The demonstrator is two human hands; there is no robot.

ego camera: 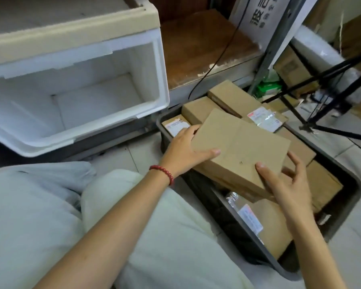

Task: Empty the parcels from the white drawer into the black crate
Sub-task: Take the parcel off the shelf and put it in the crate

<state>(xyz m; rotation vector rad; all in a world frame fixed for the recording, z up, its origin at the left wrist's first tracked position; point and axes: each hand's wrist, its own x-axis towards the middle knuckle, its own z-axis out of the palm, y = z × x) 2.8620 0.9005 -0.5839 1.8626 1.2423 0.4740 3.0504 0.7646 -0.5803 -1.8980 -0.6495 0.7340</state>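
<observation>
while the white drawer (158, 65) stands pulled open at the left with no parcel seen inside it, a flat cardboard parcel (244, 147) is held low over the black crate (350, 184), tilted, and seemingly resting on the other parcels (236, 99) already packed there. it is gripped at its left edge by the left hand (181, 147), with the thumb laid across the top face and the fingers curled round the far corner. the right hand (288, 182) is kept wide at the near right corner: only its thumb is pressed on the top face, and the fingers are spread and nearly straight beside the edge, so no full hold is shown there. the parcel is judged to be light and stiff, since it is steadied largely by one hand without sagging. its plain card surface is likely to offer good friction, though the taped labels on neighbouring parcels may be slicker. a hold at two opposite edges is judged best, so that it can be laid flat in the crate rather than dropped on a corner.
</observation>
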